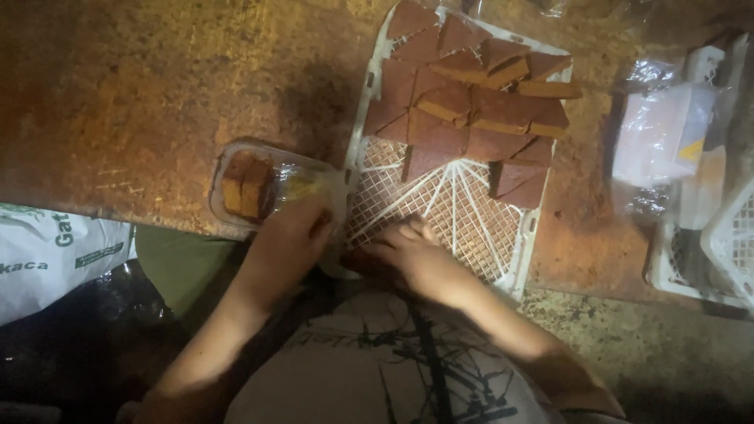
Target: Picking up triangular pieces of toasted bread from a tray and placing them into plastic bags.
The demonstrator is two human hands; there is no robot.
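Head view, looking down at a rusty brown bench [141, 102]. A white lattice tray [440, 212] lies with its long axis running away from the person, tilted slightly right. Its far half is packed with brown cake slices [471, 110], some stacked and overlapping; its near half is bare mesh.

The left hand [287, 243] sits at the near-right corner of a clear plastic clamshell container [267, 184], fingers curled over its edge or lid. It looks like a hold on the container, though the grip is partly hidden by the hand itself. The container lies just left of the tray, touching or nearly touching the tray's left rim, with a couple of cake pieces [245, 188] already inside at its left end.

The right hand [416, 251] rests palm down on the bare near part of the tray, fingers loosely spread and pointing left toward the left hand. I cannot tell whether it holds anything; nothing shows under it.

Key relation: the cake slices lie beyond the right hand, further up the tray; the closest slice edge is just past its fingertips. The right hand is nearer to the slices, the left nearer to the container.

Clear plastic bags [660, 133] and another white basket [722, 251] lie at far right, well apart. A white printed sack [55, 259] sits below the bench edge at left.
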